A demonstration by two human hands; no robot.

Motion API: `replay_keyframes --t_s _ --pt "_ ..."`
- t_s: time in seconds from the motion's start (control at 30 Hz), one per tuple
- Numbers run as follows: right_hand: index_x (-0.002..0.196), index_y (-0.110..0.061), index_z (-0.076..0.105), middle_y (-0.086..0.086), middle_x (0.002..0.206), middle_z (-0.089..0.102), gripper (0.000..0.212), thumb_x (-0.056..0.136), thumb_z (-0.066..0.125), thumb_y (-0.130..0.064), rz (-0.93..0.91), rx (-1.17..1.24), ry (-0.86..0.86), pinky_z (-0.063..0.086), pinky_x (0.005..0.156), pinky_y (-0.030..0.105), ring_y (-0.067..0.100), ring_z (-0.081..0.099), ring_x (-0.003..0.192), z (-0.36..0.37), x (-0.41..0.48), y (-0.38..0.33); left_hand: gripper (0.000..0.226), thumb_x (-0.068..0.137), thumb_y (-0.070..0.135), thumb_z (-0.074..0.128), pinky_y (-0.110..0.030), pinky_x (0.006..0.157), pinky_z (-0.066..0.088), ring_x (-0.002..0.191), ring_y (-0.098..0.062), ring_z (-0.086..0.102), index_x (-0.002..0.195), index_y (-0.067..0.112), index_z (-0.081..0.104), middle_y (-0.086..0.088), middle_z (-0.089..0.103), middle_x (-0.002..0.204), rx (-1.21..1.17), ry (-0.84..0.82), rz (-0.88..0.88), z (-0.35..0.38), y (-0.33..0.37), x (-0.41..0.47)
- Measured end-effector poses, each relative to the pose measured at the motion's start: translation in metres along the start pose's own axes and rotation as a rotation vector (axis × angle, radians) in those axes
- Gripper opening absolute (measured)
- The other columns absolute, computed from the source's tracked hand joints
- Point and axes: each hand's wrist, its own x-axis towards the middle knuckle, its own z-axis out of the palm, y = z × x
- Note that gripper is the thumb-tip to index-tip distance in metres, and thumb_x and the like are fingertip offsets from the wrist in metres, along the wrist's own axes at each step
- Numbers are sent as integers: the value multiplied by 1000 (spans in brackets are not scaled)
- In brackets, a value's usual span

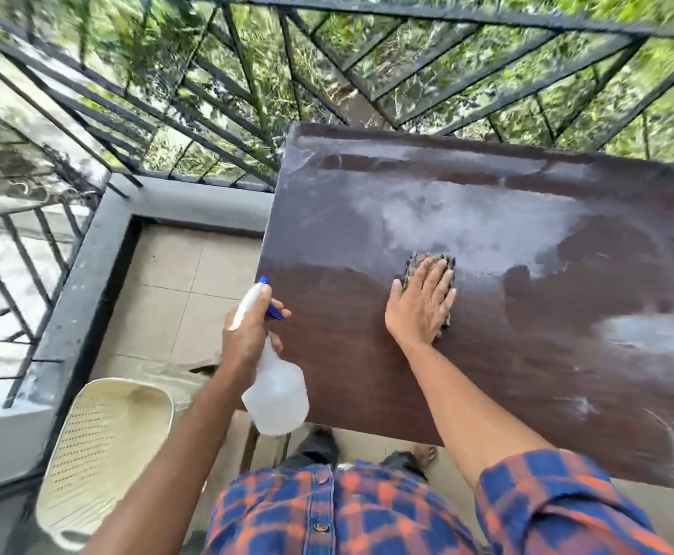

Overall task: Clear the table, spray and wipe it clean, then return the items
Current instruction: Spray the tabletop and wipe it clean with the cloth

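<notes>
A dark brown wooden table point(507, 354) fills the right half of the view, with pale wet streaks across its far and right parts. My right hand point(421, 304) lies flat on a dark checked cloth point(427, 263), pressing it onto the tabletop near the middle. My left hand point(247, 334) grips a translucent white spray bottle point(277, 390) with a blue trigger, held upright beside the table's left edge, over the floor.
A cream plastic chair point(103, 450) stands at the lower left. A black metal railing point(247, 94) on a low grey wall runs behind and left of the table, with greenery beyond. Beige floor tiles point(183, 298) show left of the table.
</notes>
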Motion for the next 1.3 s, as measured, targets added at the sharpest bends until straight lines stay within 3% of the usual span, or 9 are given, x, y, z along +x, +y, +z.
replay_keyframes --t_s 0.13,0.33,0.43,0.6,0.77,0.93,1.1,1.23,1.3 --pt "160 -10 -1 13 168 -5 77 103 37 -46 -97 0 -42 0 125 49 30 -5 156 25 -27 -82 42 98 48 57 -32 49 43 49 -28 50 75 15 68 -16 74 90 -28 9 -6 -36 8 22" --pt "161 -9 0 16 168 -7 74 103 36 -37 -458 -68 -193 2 125 51 32 -6 155 56 -73 -186 41 103 46 53 -28 47 42 39 -22 45 77 19 68 -6 75 87 -40 28 -10 -79 15 43" --pt "161 -10 -2 14 168 -10 72 103 33 -35 -598 -131 -231 0 125 50 31 -8 155 62 -82 -196 40 103 45 54 -28 45 43 43 -22 48 77 18 69 -8 75 86 -48 48 -1 -88 16 50" --pt "162 -21 5 4 170 0 66 105 31 -43 -837 -248 -211 5 126 45 22 0 156 54 -65 -148 43 104 44 53 -31 49 42 42 -25 46 78 13 68 -11 75 86 -40 24 -29 -87 18 61" --pt "162 -24 4 0 170 0 64 106 27 -45 -650 -260 -125 8 126 46 20 1 156 29 -15 -90 41 104 45 52 -30 49 42 40 -25 44 79 15 68 -12 76 88 -16 -6 -42 -83 21 67" --pt "162 -16 2 8 169 -3 68 105 31 -40 -424 -192 -105 4 126 49 27 -3 156 32 0 -145 48 104 45 52 -30 49 43 46 -24 45 92 1 67 -16 74 91 21 67 -41 -90 17 55" --pt "162 -17 7 6 170 1 68 103 34 -39 -811 -223 -191 6 125 49 26 0 156 57 -65 -176 46 103 42 54 -28 43 45 49 -25 50 90 0 69 -20 74 88 -53 106 -20 -106 6 40" --pt "159 -22 26 2 167 20 61 103 41 -40 -1178 -262 -260 15 124 48 23 18 154 66 -103 -131 45 104 42 53 -27 43 47 51 -25 54 87 3 68 -22 73 87 -62 106 -22 -107 -8 30" --pt "158 -25 27 0 166 23 59 103 41 -42 -1213 -271 -263 17 123 47 22 21 153 58 -84 -110 44 101 44 55 -28 44 42 41 -24 47 84 6 68 -22 72 87 -99 94 -48 -106 -13 24"
